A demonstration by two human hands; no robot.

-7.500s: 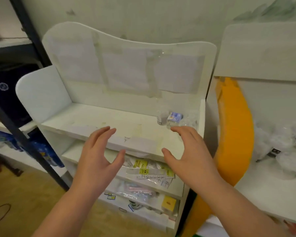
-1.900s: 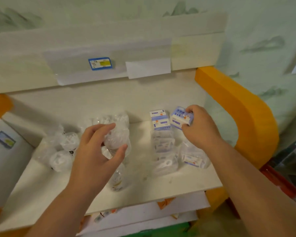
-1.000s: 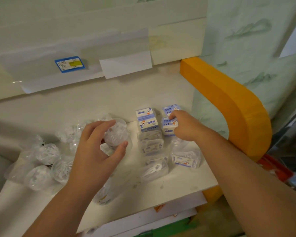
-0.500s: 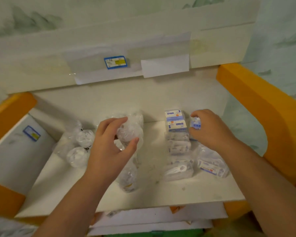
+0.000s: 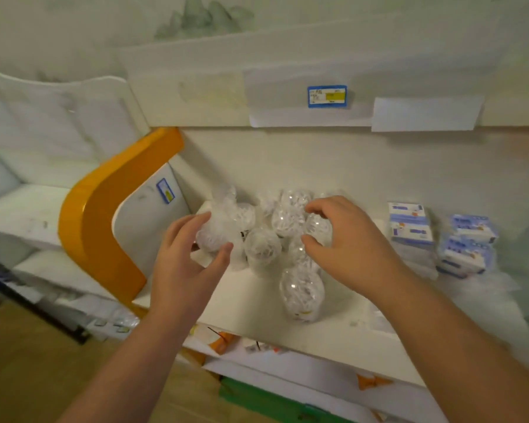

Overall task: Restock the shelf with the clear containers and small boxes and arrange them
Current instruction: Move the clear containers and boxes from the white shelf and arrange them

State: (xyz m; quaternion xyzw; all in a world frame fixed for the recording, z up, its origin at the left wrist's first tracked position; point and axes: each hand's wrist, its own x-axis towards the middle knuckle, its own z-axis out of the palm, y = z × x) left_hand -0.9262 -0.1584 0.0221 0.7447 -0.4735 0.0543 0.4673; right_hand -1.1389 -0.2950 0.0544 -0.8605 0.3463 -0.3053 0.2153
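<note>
Glossy clear plastic containers, matt white shelf, glossy orange side panel, printed cardboard boxes.

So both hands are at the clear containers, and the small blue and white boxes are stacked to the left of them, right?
Not quite. The head view shows the small boxes stacked to the right of the clear containers, not left. Both the left hand and right hand are indeed at the containers.

blue-bordered price tag on shelf back panel, print illegible, small boxes with blurred blue print, unreadable
</note>
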